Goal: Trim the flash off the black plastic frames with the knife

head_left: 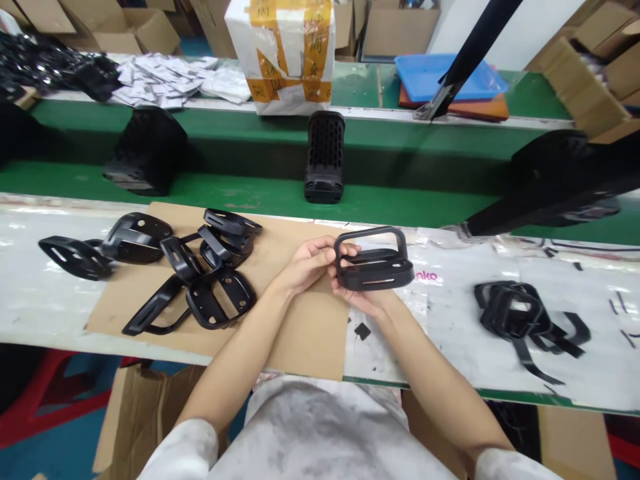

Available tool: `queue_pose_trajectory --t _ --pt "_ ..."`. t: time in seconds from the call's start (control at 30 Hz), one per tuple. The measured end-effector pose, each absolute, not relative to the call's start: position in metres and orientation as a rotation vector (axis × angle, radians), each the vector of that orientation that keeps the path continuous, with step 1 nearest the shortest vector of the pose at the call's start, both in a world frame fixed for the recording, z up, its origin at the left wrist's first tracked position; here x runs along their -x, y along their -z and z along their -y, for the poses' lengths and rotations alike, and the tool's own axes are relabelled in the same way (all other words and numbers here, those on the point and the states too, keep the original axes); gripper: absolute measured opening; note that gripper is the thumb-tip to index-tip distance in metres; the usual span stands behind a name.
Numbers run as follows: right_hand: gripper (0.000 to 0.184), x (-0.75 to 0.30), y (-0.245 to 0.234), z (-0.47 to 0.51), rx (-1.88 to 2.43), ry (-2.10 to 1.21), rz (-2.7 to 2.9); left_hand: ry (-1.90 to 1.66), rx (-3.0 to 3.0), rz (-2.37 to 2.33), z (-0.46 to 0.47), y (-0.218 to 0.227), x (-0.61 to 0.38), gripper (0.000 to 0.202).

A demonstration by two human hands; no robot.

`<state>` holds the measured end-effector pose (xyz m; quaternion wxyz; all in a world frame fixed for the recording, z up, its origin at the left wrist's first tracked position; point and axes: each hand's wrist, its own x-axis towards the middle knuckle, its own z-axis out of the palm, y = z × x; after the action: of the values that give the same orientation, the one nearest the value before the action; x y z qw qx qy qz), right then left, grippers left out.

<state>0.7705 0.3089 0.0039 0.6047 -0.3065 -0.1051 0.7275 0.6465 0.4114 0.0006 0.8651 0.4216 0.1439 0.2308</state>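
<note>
Both hands hold one black frame [373,261] just above the right edge of the cardboard sheet [305,333]. The left hand [306,265] grips the frame's left end with its fingers closed over the rim; the right hand [361,300] cups it from beneath. Left of the hands, a pile of frames [200,273] lies on the cardboard. Well right of the cardboard lies a heap of gaskets [523,317]. Beyond the cardboard, on the green belt [250,190], stands a ribbed housing [325,157].
</note>
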Motion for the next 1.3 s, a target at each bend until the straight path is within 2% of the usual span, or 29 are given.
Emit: queue_pose_trajectory --t 0.17,0.33,0.47,0.6,0.7,0.83,1.0,1.17,1.3 --pt "0.045 -0.764 0.002 -0.309 0.845 -1.550 0.480 -0.531 -0.745 -0.327 -0.417 -0.008 -0.640 0.044" --pt "0.035 -0.764 0.006 -0.311 1.119 -1.185 0.619 -0.659 -0.565 -0.494 -0.428 -0.011 -0.638 0.033" --pt "0.040 -0.765 0.006 -0.310 1.173 -0.927 0.721 -0.714 -0.596 -0.475 -0.427 -0.015 -0.640 0.044" --pt "0.034 -0.767 0.004 -0.308 1.245 -0.890 0.994 -0.748 -0.629 -0.512 -0.428 -0.022 -0.639 0.053" --pt "0.024 -0.770 0.002 -0.308 1.339 -0.821 0.923 -0.791 -0.629 -0.544 -0.432 -0.023 -0.637 0.055" --pt "0.027 -0.774 0.000 -0.307 1.363 -0.621 0.799 -0.689 -0.753 -0.475 -0.429 -0.014 -0.638 0.047" --pt "0.026 -0.771 0.000 -0.301 1.383 -0.620 1.001 -0.456 -0.965 -0.474 -0.416 -0.007 -0.643 0.049" --pt "0.024 -0.774 0.002 -0.301 1.449 -0.461 1.177 -0.461 -0.993 -0.536 -0.413 -0.007 -0.647 0.048" --pt "0.028 -0.778 0.003 -0.301 1.500 -0.470 1.221 -0.452 -1.030 -0.546 -0.413 -0.004 -0.649 0.051"
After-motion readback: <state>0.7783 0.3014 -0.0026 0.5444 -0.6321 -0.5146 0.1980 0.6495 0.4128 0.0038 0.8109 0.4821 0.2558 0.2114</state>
